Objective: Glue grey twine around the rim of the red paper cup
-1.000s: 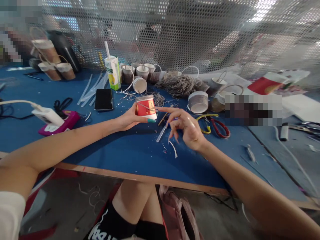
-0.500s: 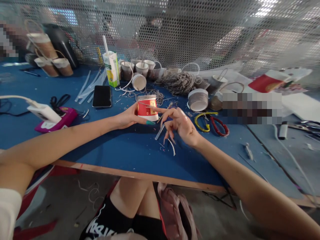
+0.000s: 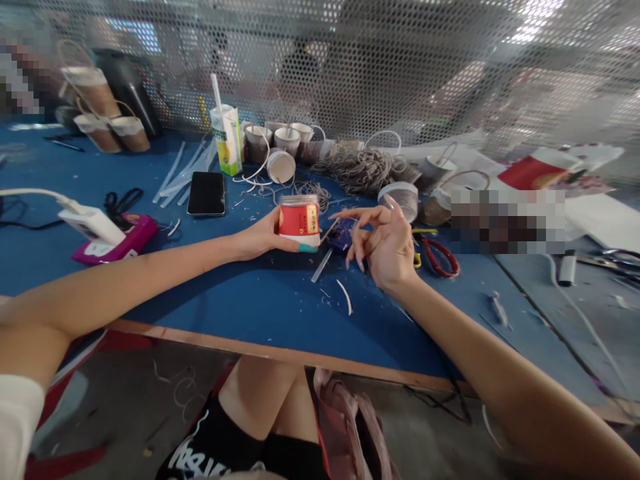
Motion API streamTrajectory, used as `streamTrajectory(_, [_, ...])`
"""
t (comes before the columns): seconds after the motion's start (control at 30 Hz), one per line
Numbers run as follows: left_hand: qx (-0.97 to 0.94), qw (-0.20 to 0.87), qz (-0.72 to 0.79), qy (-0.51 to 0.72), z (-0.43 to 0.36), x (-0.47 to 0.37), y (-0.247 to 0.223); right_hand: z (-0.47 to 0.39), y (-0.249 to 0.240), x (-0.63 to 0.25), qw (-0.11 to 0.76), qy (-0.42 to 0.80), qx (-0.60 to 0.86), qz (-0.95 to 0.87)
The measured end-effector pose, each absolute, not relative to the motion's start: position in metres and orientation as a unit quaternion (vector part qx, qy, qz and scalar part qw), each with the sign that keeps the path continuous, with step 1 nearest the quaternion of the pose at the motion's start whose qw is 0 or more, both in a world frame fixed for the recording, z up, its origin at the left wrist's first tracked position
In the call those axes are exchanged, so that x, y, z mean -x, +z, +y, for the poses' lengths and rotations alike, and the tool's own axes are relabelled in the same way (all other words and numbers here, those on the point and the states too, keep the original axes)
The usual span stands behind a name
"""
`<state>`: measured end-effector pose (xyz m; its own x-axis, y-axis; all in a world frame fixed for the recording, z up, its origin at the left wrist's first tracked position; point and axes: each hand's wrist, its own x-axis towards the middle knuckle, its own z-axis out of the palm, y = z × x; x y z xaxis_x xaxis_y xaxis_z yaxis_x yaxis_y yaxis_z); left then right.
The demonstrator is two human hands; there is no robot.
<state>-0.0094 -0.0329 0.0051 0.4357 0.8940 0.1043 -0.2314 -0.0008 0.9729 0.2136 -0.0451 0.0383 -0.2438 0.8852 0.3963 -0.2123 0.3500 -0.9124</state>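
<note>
My left hand [image 3: 265, 237] grips a small cup [image 3: 299, 221] with a red printed band, a pale rim and a white base. The cup is upright just above the blue table, and a teal nail shows on my thumb. To its right, my right hand [image 3: 383, 247] hangs open with the palm partly turned up and the fingers spread, apart from the cup. Below the fingers lie a dark purple object [image 3: 341, 235], partly hidden, and a clear strip [image 3: 321, 265]. A curved white scrap [image 3: 345, 297] lies nearer the table edge.
Behind the cup stand a juice carton [image 3: 227, 141], several grey cups and a tangle of grey cord [image 3: 357, 169]. A black phone [image 3: 207, 194] and a purple power strip [image 3: 117, 241] lie left. Red-handled pliers [image 3: 441, 257] and scissors [image 3: 617, 260] lie right.
My right hand has drawn back to the right from the cup, and its palm has turned upward. The cord around the cup's band is no longer visible. My left hand still holds the cup.
</note>
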Motion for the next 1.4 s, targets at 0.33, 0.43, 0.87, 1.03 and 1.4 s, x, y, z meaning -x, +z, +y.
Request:
streamTrajectory(0.33, [-0.653, 0.510, 0.374, 0.417, -0.046, 0.006, 0.011, -0.063, 0.039, -0.210, 0.381, 0.572, 0.227, -0.690])
streamTrajectory(0.43, [-0.651, 0.517, 0.370, 0.415, -0.046, 0.006, 0.011, -0.059, 0.040, -0.212, 0.426, 0.562, 0.235, -0.669])
streamTrajectory(0.87, [-0.666, 0.454, 0.401, 0.435, -0.048, 0.003, 0.009, -0.069, 0.038, -0.212, 0.352, 0.498, 0.213, -0.763])
streamTrajectory(1.03, [-0.665, 0.451, 0.410, 0.432, -0.049, 0.004, 0.008, -0.073, 0.039, -0.211, 0.371, 0.482, 0.229, -0.760])
streamTrajectory(1.4, [-0.655, 0.456, 0.426, 0.426, -0.050, 0.002, 0.011, -0.063, 0.039, -0.213, 0.502, 0.478, 0.253, -0.675])
